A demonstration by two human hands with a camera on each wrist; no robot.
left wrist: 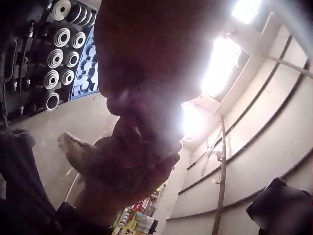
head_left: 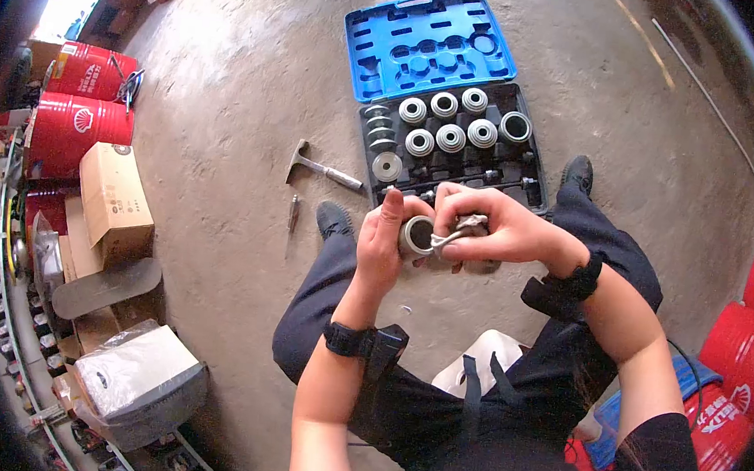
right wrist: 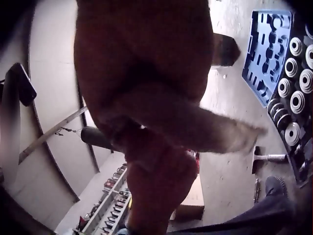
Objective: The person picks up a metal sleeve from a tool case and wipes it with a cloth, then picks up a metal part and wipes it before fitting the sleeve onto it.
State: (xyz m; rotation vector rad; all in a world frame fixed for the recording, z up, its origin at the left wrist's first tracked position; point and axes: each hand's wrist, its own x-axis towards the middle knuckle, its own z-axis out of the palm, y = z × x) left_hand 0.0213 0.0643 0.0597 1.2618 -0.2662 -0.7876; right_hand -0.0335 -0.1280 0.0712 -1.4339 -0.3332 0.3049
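Observation:
In the head view my left hand point(head_left: 380, 246) grips a grey metal sleeve point(head_left: 406, 238), its round open end facing up toward me and the thumb pointing up beside it. My right hand point(head_left: 510, 235), close against the sleeve's other side, pinches a pale crumpled cloth point(head_left: 464, 228) between curled fingers and thumb. A fold of the cloth lies at the sleeve's rim. The fingers hide much of the sleeve. In the right wrist view the sleeve point(right wrist: 100, 138) sticks out dark past the hands. Both wrist views show the hands together in deep shadow.
Ahead on the floor lies an open tool case, its blue lid point(head_left: 436, 50) folded back and several stepped round metal adapters point(head_left: 450, 138) in the black tray point(head_left: 524, 163). Left of it are a hammer point(head_left: 329, 171) and a thin tool point(head_left: 293, 216). Cardboard boxes point(head_left: 117, 190) and red drums point(head_left: 75, 128) stand left.

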